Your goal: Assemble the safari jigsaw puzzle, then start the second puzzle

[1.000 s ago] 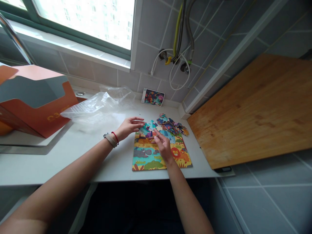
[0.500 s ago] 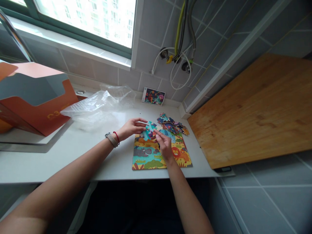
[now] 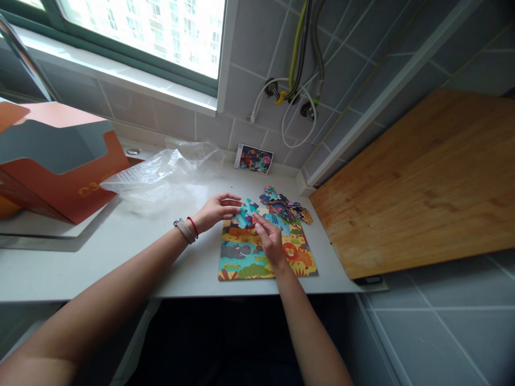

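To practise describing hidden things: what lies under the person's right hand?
The right hand is over the part-built jigsaw, whose hippo and lion pictures show beside it. What lies beneath the palm is covered.

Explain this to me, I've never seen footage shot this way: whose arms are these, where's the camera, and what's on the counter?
The camera sits on a person's head, looking down, so both arms are their own. The left hand and the right hand hold a teal puzzle piece at their fingertips, over a partly built animal puzzle on the counter. Loose pieces lie heaped behind it, a picture card leans on the tiles, a plastic bag and an orange box lie further left.
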`<state>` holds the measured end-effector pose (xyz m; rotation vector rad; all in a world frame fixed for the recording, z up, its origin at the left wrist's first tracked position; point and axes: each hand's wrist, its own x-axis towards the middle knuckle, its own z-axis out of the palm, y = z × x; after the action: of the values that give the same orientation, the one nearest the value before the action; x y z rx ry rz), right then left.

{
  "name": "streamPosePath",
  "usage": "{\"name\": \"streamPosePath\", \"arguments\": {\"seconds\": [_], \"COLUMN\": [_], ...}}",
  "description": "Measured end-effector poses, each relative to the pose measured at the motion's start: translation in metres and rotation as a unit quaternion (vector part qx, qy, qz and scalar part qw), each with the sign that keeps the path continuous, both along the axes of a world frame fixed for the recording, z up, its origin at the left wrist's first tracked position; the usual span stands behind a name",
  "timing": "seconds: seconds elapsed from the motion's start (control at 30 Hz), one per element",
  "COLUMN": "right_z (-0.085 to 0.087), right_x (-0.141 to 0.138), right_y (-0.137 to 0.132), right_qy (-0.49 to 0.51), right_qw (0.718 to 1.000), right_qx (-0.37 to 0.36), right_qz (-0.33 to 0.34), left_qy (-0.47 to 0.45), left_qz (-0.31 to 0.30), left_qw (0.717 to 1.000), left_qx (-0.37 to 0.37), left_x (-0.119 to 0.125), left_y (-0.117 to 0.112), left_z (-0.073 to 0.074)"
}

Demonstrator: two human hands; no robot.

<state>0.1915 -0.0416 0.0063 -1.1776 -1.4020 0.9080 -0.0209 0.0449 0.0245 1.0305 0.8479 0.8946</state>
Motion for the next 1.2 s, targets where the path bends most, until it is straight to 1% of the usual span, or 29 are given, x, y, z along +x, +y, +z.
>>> {"name": "streamPosePath", "arguments": {"seconds": [0.1, 0.27, 0.43, 0.57, 0.73, 0.8, 0.87, 0.93, 1.03, 1.1, 1.2], "right_z": [0.004, 0.008, 0.007, 0.004, 0.002, 0.005, 0.007, 0.008, 0.003, -0.001, -0.006], "right_x": [0.001, 0.002, 0.002, 0.002, 0.0, -0.002, -0.004, -0.005, -0.005, -0.004, -0.004], "right_y": [-0.001, -0.002, -0.001, 0.0, 0.0, 0.0, 0.0, 0.0, 0.001, 0.001, 0.002], "right_qy": [-0.011, -0.023, -0.029, -0.036, -0.05, -0.055, -0.058, -0.062, -0.069, -0.066, -0.051], "right_qw": [1.0, 1.0, 1.0, 0.999, 0.998, 0.996, 0.995, 0.994, 0.996, 0.996, 0.997], "right_qx": [0.003, -0.002, 0.004, 0.005, 0.014, 0.03, 0.047, 0.046, 0.02, 0.007, 0.001], "right_qz": [-0.005, -0.007, -0.01, -0.006, 0.031, 0.055, 0.074, 0.075, 0.061, 0.057, 0.057], "left_qy": [0.003, 0.012, 0.019, 0.022, 0.042, 0.058, 0.073, 0.092, 0.138, 0.201, 0.301], "left_qz": [-0.005, -0.005, -0.003, 0.005, 0.016, 0.035, 0.069, 0.117, 0.177, 0.194, 0.21], "left_qw": [1.0, 1.0, 1.0, 1.0, 0.998, 0.997, 0.993, 0.984, 0.964, 0.946, 0.91], "left_qx": [-0.005, -0.002, 0.001, 0.009, 0.033, 0.046, 0.065, 0.094, 0.141, 0.163, 0.192], "left_x": [0.001, 0.001, 0.0, 0.0, 0.0, -0.001, -0.004, -0.009, -0.019, -0.026, -0.033], "left_y": [-0.002, -0.001, -0.001, -0.001, 0.001, 0.003, 0.007, 0.014, 0.027, 0.035, 0.041], "left_z": [0.002, 0.001, 0.001, 0.0, -0.006, -0.007, -0.006, -0.006, -0.007, -0.011, -0.017]}}
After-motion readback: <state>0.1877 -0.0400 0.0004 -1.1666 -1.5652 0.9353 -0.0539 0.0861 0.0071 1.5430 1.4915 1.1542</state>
